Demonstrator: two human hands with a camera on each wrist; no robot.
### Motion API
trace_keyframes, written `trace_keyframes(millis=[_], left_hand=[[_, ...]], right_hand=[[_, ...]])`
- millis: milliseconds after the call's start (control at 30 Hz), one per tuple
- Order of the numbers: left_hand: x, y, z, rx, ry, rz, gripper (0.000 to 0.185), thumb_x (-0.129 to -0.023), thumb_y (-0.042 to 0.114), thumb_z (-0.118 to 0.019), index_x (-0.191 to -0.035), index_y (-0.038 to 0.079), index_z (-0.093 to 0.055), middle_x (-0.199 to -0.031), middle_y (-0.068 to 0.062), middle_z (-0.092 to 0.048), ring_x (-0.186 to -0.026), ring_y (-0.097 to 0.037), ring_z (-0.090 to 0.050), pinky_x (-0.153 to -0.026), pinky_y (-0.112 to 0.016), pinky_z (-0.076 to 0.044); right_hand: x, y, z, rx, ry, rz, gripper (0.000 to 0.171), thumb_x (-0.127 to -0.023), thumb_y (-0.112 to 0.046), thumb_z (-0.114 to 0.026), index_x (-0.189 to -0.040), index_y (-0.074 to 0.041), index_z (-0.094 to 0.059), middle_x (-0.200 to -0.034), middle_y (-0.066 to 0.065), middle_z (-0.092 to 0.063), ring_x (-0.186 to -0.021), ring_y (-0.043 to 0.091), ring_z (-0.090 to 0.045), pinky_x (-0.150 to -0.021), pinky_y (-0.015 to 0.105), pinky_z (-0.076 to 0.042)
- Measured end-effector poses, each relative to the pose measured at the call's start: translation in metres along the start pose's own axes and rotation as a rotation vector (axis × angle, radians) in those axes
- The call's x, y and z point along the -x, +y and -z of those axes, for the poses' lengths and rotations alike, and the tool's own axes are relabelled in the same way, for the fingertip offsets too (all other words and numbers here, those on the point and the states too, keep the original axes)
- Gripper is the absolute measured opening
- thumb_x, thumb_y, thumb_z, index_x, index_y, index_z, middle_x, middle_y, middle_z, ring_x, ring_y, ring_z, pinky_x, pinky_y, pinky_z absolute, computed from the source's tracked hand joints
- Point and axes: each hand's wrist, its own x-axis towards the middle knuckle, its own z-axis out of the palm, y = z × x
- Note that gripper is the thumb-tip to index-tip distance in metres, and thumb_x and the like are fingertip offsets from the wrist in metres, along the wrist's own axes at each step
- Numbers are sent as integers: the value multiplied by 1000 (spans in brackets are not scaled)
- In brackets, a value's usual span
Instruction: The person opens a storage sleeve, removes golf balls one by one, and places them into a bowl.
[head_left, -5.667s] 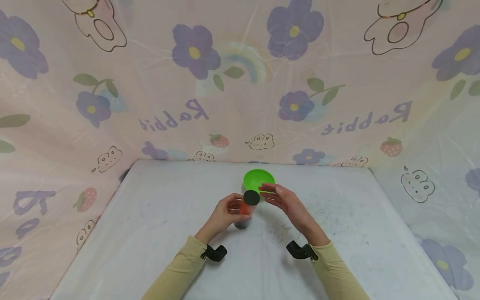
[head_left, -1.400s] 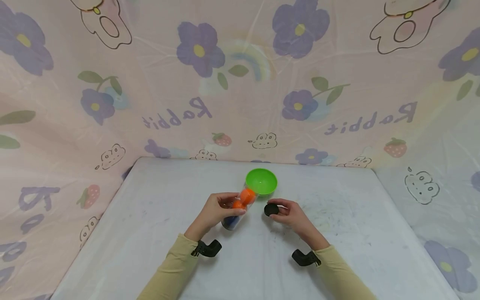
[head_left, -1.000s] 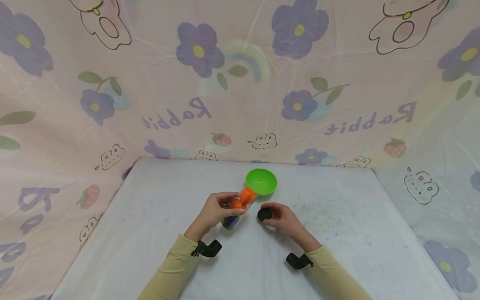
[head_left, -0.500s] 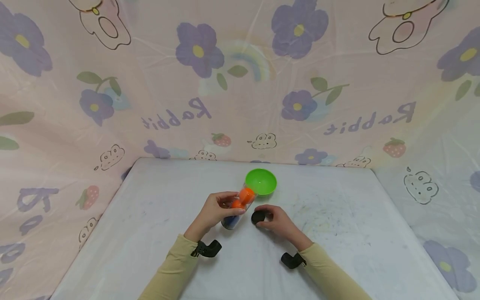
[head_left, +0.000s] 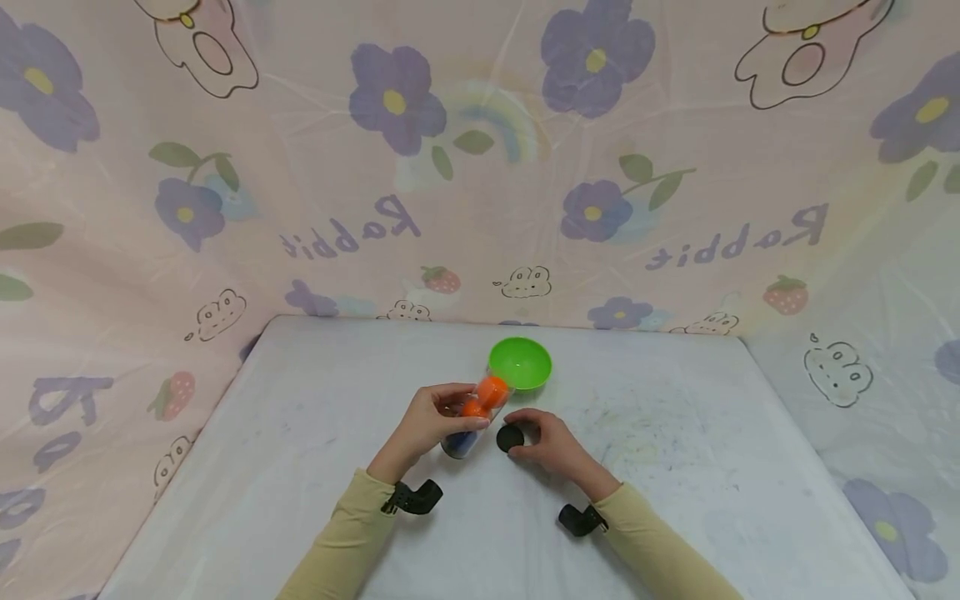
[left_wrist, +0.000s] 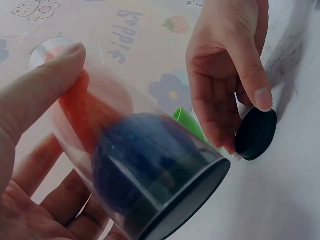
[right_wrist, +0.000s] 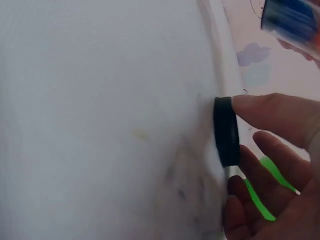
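Note:
My left hand [head_left: 438, 414] grips a clear plastic tube [head_left: 476, 414] and holds it tilted, its open mouth just short of the green bowl [head_left: 520, 363]. Two orange balls [head_left: 491, 392] sit near the mouth and a blue ball [left_wrist: 137, 160] lies at the dark base. My right hand [head_left: 536, 440] pinches the round black cap [head_left: 510, 437] between thumb and fingers, just right of the tube's base. In the right wrist view the cap [right_wrist: 226, 131] rests flat against the white table [right_wrist: 100, 125]. In the left wrist view, the cap [left_wrist: 256, 134] lies under the right hand's fingertips [left_wrist: 262, 97].
The white table [head_left: 315, 433] is walled on three sides by a pink flowered sheet [head_left: 480, 167]. The green bowl looks empty. Black wrist camera mounts [head_left: 416, 497] sit on both sleeves.
The cap, on the upright tube 5.7 s ago, is off. Over the last second my right hand has carried it left and down to the table beside the tube's base. The tilted tube has stayed put.

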Motion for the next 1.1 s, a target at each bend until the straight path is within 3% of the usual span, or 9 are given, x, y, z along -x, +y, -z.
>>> trace_keyframes(millis=[233, 433, 700, 1100], left_hand=[[-1, 2, 1, -29, 1, -36, 52, -71, 24, -86, -119, 12, -69, -105, -3, -67, -89, -23, -60, -78, -34, -50], [-7, 5, 2, -71, -8, -76, 50, -71, 22, -86, -117, 13, -69, -105, -2, -67, -86, -23, -58, -76, -34, -49], [-19, 7, 3, -118, -22, -61, 51, -68, 23, -88, -115, 13, -70, -105, -1, -67, -85, -22, -60, -76, -32, -50], [-43, 12, 5, -261, -79, -79, 54, -66, 25, -89, -116, 15, -70, -101, 0, -67, -80, -22, -60, -70, -32, -51]], right_hand=[[9, -14, 16, -9, 2, 43, 45, -81, -4, -75, -123, -2, -59, -122, 13, -61, -111, 32, -56, -93, 49, -44], [14, -26, 38, -109, -15, 82, 47, -84, -5, -73, -127, 0, -55, -126, 20, -56, -114, 37, -55, -95, 48, -44], [13, -35, 61, -281, -2, 30, 53, -85, -10, -74, -132, -2, -51, -131, 23, -51, -119, 41, -51, -93, 39, -46], [0, -43, 74, -406, 49, 24, 50, -86, -13, -73, -132, -6, -53, -131, 14, -54, -120, 39, -51, -87, 34, -50]])
